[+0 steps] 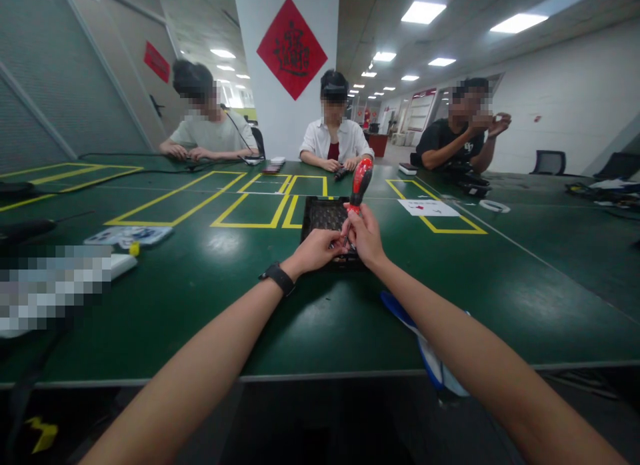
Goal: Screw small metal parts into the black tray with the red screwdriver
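My right hand (367, 235) is closed around a screwdriver with a red and black handle (361, 181), held nearly upright with its tip down at a black tray-like part (324, 215) on the green table. My left hand (319, 249), with a black watch on the wrist, rests closed at the near edge of that black part, fingers pinched close to the screwdriver's tip. What the fingers pinch is too small to see.
Three people sit across the green table (200, 285), which is marked with yellow tape rectangles. A white sheet (428, 208) lies to the right, a flat pale item (129, 235) to the left. A blue and white object (425, 348) lies under my right forearm.
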`<state>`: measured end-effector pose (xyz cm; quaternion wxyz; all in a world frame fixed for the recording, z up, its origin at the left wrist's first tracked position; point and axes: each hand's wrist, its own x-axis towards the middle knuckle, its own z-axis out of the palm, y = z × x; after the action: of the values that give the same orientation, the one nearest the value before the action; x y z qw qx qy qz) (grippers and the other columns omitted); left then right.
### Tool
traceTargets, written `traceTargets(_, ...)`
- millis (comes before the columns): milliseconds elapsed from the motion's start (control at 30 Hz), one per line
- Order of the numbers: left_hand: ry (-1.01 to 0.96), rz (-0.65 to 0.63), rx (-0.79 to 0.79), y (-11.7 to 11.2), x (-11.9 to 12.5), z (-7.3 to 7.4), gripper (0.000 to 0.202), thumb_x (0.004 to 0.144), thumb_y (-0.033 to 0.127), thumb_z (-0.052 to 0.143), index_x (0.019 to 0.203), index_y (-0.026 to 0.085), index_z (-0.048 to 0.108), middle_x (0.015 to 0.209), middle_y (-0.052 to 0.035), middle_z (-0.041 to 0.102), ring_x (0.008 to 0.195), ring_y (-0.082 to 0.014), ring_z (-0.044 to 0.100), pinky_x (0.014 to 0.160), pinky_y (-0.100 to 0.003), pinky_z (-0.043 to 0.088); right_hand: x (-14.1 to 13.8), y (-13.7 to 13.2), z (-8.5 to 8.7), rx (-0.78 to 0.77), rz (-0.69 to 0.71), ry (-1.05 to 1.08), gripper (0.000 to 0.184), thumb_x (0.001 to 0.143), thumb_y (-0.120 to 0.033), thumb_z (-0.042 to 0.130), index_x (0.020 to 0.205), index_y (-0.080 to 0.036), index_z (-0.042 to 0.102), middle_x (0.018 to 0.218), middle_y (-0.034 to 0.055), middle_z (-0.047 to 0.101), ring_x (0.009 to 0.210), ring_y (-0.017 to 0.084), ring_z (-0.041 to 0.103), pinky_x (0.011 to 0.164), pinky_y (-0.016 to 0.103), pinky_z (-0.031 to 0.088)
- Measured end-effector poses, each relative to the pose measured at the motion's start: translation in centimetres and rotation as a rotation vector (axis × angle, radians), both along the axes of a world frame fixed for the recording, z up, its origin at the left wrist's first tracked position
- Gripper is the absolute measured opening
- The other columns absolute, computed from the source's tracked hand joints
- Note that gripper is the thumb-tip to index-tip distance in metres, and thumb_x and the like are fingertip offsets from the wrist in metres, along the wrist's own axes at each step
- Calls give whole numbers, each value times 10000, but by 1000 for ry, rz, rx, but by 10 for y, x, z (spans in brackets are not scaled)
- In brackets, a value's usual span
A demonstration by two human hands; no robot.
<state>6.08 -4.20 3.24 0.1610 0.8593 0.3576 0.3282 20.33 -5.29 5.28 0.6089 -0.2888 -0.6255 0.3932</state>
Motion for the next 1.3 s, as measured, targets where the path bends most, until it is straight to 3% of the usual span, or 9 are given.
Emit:
traceTargets(267,-2,42,43,-1,0,0,231,747,368,613,801,145,589,712,-5,599,633,-120,515,606,-225,370,-1,1,0,51,-25,17,313,828,-457,486,1002,-199,459,522,-81,530,326,29,360,325,144,263)
traceTargets(400,7,75,49,0,1,-1,234,734,368,625,743,139,578,669,3,573,601,-110,486,574,-219,349,-1,-1,1,44,-42,25,308,829,-454,484,1006,-204,449,543,-75,559,323,27,357,327,143,257)
traceTargets(633,-86,-50,-50,-3,1,1,143,770,266,579,829,137,596,751,-13,629,694,-124,564,667,-229,410,1,4,-2,13,-36,26,372,842,-504,425,1032,-188,474,539,-62,554,320,31,347,326,156,245)
traceTargets(900,-44,38,-11,-4,0,2,215,738,347,625,778,138,596,703,-3,609,625,-112,525,602,-220,386,-1,1,-1,41,-29,33,324,832,-480,466,1009,-210,446,550,-70,565,319,30,351,328,148,254)
traceTargets(1133,-40,-62,-41,-4,0,3,118,788,233,548,815,142,617,786,-20,655,725,-132,577,706,-237,420,1,3,-2,8,7,26,376,838,-508,435,1043,-196,473,534,-73,546,311,36,349,319,160,277)
traceTargets(1300,-72,16,-36,-4,1,3,215,740,345,622,804,143,585,725,-7,616,656,-121,542,636,-231,411,0,0,0,43,-23,21,352,840,-486,453,1022,-186,484,523,-68,539,328,30,355,328,155,244)
